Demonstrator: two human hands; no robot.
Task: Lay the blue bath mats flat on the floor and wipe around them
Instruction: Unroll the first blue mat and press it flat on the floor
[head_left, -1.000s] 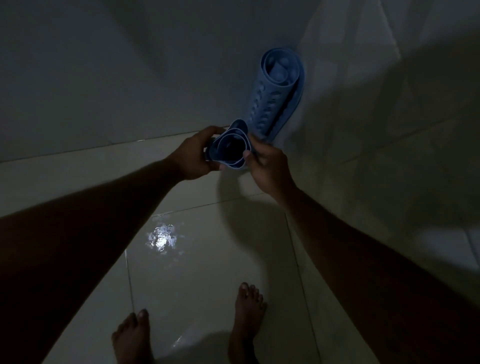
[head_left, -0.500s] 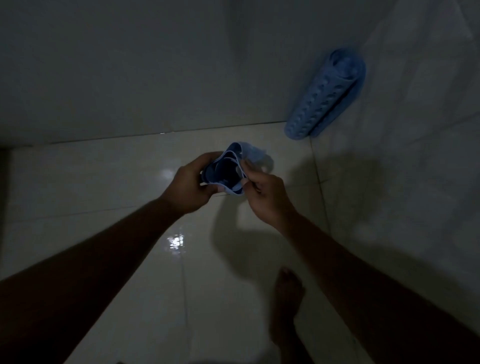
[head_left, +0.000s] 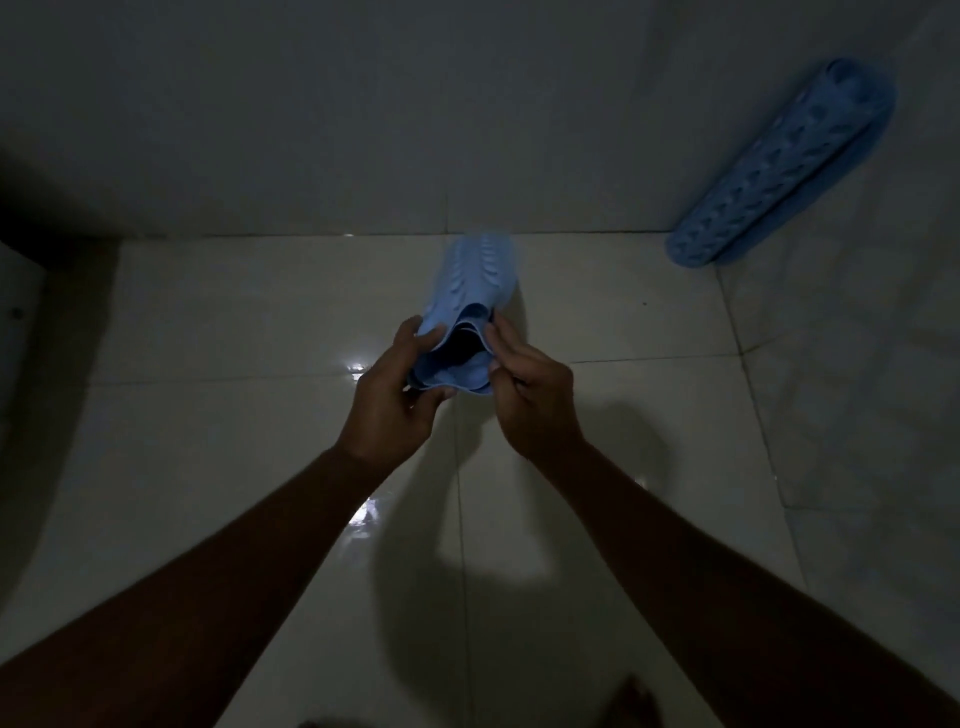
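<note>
A rolled blue bath mat (head_left: 475, 291) hangs in the air at the centre of the head view, its open end facing me and its far end pointing down at the floor. My left hand (head_left: 389, 395) grips the left edge of the roll's opening. My right hand (head_left: 530, 395) pinches the right edge. The layers at the opening are spread slightly apart. A second rolled blue bath mat (head_left: 779, 166) with a bumpy surface leans upright in the far right corner against the wall.
The glossy pale tile floor (head_left: 260, 415) shows wet reflections near my hands. Tiled walls close the back (head_left: 363, 114) and the right side (head_left: 857, 415). A dark object stands at the far left edge (head_left: 31, 249). A bare foot (head_left: 631, 704) shows at the bottom.
The view has swung left, so the leaning mat now sits far to the right. My hands carried the held roll away from the corner, and its far end has tipped toward the floor.
</note>
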